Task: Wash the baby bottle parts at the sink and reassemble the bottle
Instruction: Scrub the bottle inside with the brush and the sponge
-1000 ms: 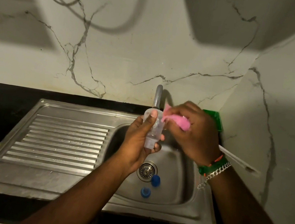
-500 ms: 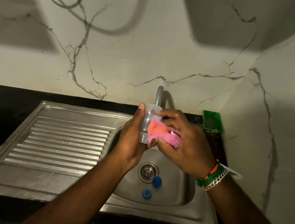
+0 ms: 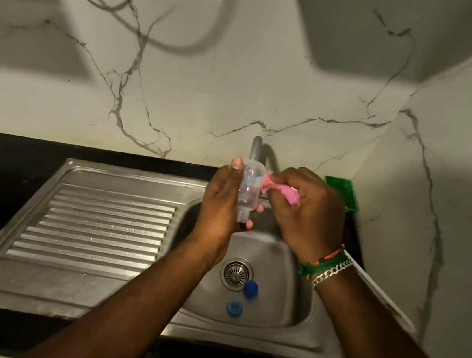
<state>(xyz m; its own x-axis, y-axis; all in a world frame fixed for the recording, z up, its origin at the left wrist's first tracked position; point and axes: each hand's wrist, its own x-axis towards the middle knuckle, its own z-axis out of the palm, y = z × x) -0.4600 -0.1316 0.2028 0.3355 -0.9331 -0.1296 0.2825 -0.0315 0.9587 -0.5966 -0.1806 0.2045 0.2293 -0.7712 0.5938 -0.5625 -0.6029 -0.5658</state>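
Observation:
My left hand [image 3: 220,204] grips a clear baby bottle body [image 3: 248,192] over the sink bowl, neck pointing down and thumb along its upper side. My right hand [image 3: 306,211] pinches a pink sponge [image 3: 283,189] and holds its edge against the bottle's right side. Two blue bottle parts lie in the bowl: one [image 3: 250,289] just right of the drain, the other [image 3: 234,308] nearer the front wall. The tap [image 3: 255,148] rises behind the bottle.
The steel sink [image 3: 284,279] has a drain strainer [image 3: 236,273] at its middle and a ribbed drainboard [image 3: 94,228] to the left. A green soap tray [image 3: 343,192] sits at the back right corner. A white strip lies along the sink's right side [image 3: 379,293].
The bottle has been turned in my left hand, with its neck pointing down again. The pink sponge has come away from the bottle's wall and now touches only its right side.

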